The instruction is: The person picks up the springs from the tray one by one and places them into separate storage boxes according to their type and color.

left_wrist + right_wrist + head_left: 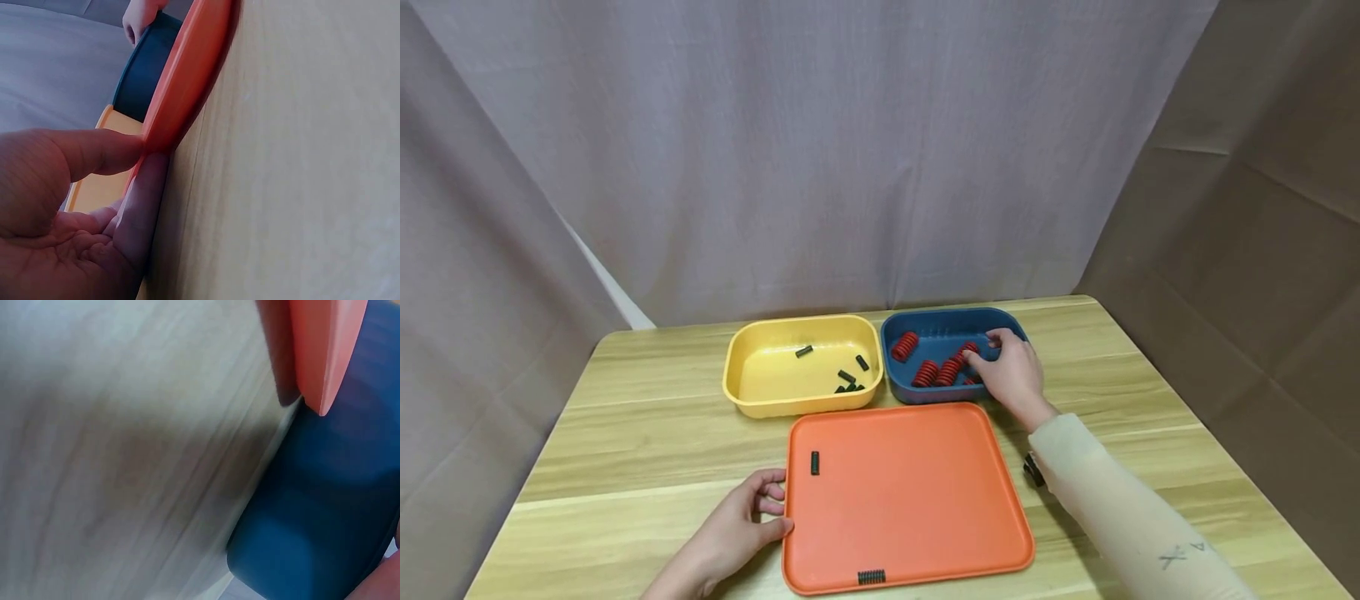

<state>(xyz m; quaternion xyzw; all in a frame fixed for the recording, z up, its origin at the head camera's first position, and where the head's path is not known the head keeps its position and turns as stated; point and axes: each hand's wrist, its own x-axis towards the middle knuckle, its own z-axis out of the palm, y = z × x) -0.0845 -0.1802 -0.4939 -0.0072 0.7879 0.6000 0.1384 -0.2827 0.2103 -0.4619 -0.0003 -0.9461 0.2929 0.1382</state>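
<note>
My left hand (pixel 733 525) pinches the left rim of the orange tray (pixel 917 500); in the left wrist view the thumb (pixel 106 150) presses the rim from above with a finger along its underside. Two dark coil springs lie on the tray: one small spring (pixel 815 463) at the upper left, another spring (pixel 872 577) along the near edge. My right hand (pixel 1011 375) reaches over the right side of the blue bin (pixel 951 317), thumb and forefinger apart beside several red coil springs (pixel 927 372). In the right wrist view the bin's outer wall (pixel 300 531) hides most of that hand.
Left of the blue bin stands a yellow bin (pixel 767 392) with several small dark springs (pixel 847 377) inside. A black object (pixel 1033 469) lies partly under the right sleeve (pixel 1120 508). Grey curtains (pixel 850 167) enclose the wooden table (pixel 647 433) behind and at the sides.
</note>
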